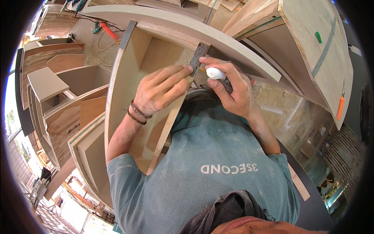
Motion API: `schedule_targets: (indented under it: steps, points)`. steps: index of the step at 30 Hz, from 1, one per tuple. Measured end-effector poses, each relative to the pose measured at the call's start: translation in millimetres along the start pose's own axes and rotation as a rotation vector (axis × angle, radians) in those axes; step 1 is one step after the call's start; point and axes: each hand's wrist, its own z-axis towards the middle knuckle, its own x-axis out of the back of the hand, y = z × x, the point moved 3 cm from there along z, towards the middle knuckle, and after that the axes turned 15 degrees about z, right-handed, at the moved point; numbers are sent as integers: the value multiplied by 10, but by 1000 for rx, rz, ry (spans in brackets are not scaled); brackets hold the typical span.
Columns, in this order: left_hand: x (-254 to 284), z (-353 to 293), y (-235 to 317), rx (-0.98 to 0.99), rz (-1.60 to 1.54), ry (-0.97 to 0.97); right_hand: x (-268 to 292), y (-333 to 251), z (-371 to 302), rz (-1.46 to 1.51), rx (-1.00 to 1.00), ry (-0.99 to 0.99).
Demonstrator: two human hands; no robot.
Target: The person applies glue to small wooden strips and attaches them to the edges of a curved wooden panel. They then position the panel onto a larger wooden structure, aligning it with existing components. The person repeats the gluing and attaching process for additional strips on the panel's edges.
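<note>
My left hand point(161, 89) has its fingers close together, their tips on a dark mottled edge strip point(200, 55). Its thumb is hidden beneath. The strip lies along the top edge of an open pale wooden cabinet box point(134, 70). In my right hand point(235, 86) is a small white bottle point(215, 73), gripped between thumb and fingers, its rounded end facing up. The index fingertip of that hand rests at the strip's side. Where the bottle's other end points is partly hidden.
A long curved pale panel point(171, 19) crosses beyond the box. Several cabinet carcasses point(58, 101) stand at the left. On the plywood cabinet point(300, 46) at the right are a green cap-like piece point(318, 37) and an orange-handled tool point(340, 107). A red coiled hose point(109, 31) lies at the far left.
</note>
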Motion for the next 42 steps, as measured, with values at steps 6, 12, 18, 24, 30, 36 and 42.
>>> schedule_targets:
  steps: [6,12,18,24,30,36,42]
  points:
    - [-34,135,-79,176,76,-20,-10,13,0,31,-35,22]
    - [-62,215,-61,159,159,-117,1,19,-8,44,-82,-38]
    - [-29,342,-49,72,213,-121,43,-11,-54,28,-23,136]
    - [-45,386,-54,93,148,-133,109,-22,-151,-46,-194,232]
    - [-38,387,-66,142,69,-138,92,-22,-207,-99,-183,281]
    - [39,383,0,281,-35,-142,126,-42,-227,-70,-220,312]
    - [45,237,106,495,-153,-326,147,-63,-252,-49,-212,307]
